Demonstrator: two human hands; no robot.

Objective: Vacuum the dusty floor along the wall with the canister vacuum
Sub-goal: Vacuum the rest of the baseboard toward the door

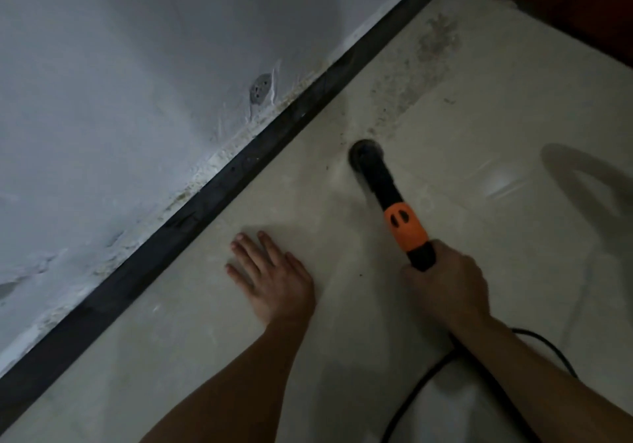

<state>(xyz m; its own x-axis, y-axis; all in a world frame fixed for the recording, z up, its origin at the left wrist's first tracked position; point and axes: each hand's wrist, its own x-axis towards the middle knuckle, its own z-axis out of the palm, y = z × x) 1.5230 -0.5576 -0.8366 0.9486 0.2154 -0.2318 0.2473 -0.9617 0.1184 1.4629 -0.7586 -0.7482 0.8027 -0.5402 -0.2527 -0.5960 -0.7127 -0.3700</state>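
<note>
My right hand (448, 286) grips the black and orange vacuum wand (402, 221) near its rear end. The wand's round black nozzle (364, 155) touches the pale tiled floor (342, 357), just short of a grey dust patch (421, 66) that trails toward the far corner. My left hand (270, 271) lies flat on the floor with straight fingers, left of the wand and close to the black skirting (191, 220). The canister itself is out of view.
A white wall (120, 83) with a round grey mark and crumbly debris along its foot runs diagonally at the left. A black cable or hose (421, 384) trails back under my right forearm. Dark brown furniture (565, 4) fills the top right corner.
</note>
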